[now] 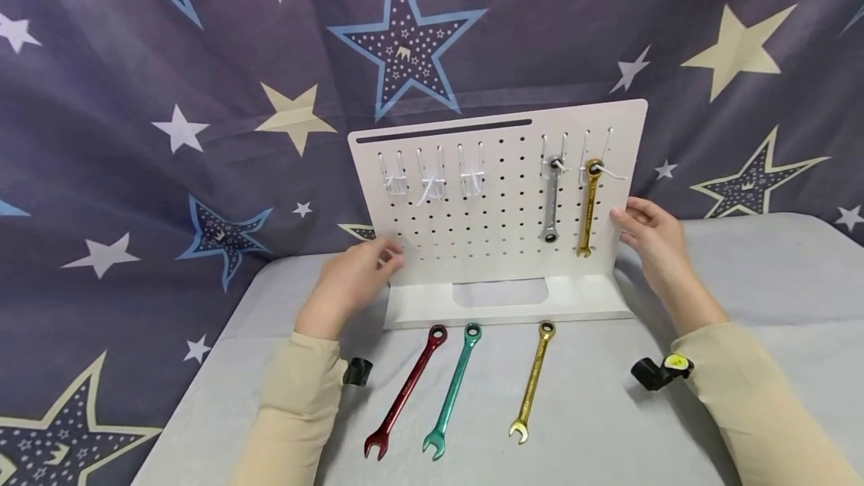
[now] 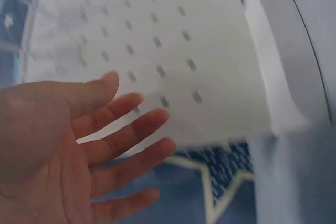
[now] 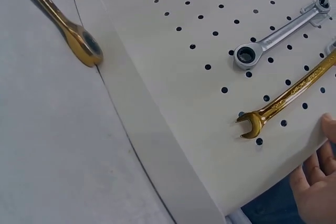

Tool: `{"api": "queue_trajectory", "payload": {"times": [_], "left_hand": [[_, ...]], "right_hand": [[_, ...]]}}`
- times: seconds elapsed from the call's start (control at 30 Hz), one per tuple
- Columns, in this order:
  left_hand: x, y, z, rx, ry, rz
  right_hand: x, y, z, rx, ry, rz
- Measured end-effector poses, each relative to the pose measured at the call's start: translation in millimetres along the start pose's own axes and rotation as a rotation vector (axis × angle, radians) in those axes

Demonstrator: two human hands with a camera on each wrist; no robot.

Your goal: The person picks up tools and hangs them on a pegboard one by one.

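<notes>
A white pegboard [image 1: 466,268] stands upright on its base, slightly tilted in the head view. At its left edge is my left hand [image 1: 347,280]; the left wrist view shows its fingers [image 2: 131,129] loosely spread, with nothing in their grasp. On the opposite edge my right hand [image 1: 651,238] pinches the board, thumb in front and fingers behind. A silver wrench [image 1: 552,201] and a gold combination wrench [image 1: 589,212] hang from hooks near that right edge. The right wrist view shows the gold wrench's open end [image 3: 252,124] pointing downward along the board.
In front of the base [image 1: 418,306], a red wrench [image 1: 408,388], a green wrench [image 1: 455,388] and another gold wrench [image 1: 533,381] lie on the grey tablecloth [image 1: 594,426]. White hooks [image 1: 434,187] without tools sit on the board's left half. A star-patterned curtain [image 1: 223,43] hangs behind.
</notes>
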State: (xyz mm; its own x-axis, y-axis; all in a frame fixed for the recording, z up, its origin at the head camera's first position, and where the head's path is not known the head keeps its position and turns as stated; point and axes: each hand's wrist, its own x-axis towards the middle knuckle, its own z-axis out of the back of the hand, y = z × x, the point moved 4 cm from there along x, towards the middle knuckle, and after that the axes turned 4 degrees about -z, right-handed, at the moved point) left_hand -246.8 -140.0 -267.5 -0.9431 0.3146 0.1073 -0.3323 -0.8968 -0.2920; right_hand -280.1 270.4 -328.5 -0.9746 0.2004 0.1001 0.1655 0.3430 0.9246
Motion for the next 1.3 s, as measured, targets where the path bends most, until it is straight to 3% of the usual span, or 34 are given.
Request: {"api": "queue_trajectory", "payload": {"times": [0.23,0.37,0.7,1.1,1.3], "left_hand": [[-14.0,-55.8,-8.0,-0.07,0.014,-0.13],[-19.9,-78.1,-13.1,-0.136,0.039,-0.193],[-28.5,-112.1,-32.4,-0.274,0.211,-0.271],[-46.5,-151.8,-67.7,-0.168,0.361,-0.382],[-48.5,-157.2,-80.1,-0.17,0.397,-0.364]], "right_hand": [[-0.2,-1,-2,-0.032,-0.004,-0.008],[-0.1,-1,-2,-0.028,-0.004,-0.003],[-1.0,-1,-2,-0.043,-0.023,-0.011],[-1.4,-3,-3,-0.046,-0.061,-0.023],[-1.5,-3,-2,-0.057,-0.074,-0.028]]}}
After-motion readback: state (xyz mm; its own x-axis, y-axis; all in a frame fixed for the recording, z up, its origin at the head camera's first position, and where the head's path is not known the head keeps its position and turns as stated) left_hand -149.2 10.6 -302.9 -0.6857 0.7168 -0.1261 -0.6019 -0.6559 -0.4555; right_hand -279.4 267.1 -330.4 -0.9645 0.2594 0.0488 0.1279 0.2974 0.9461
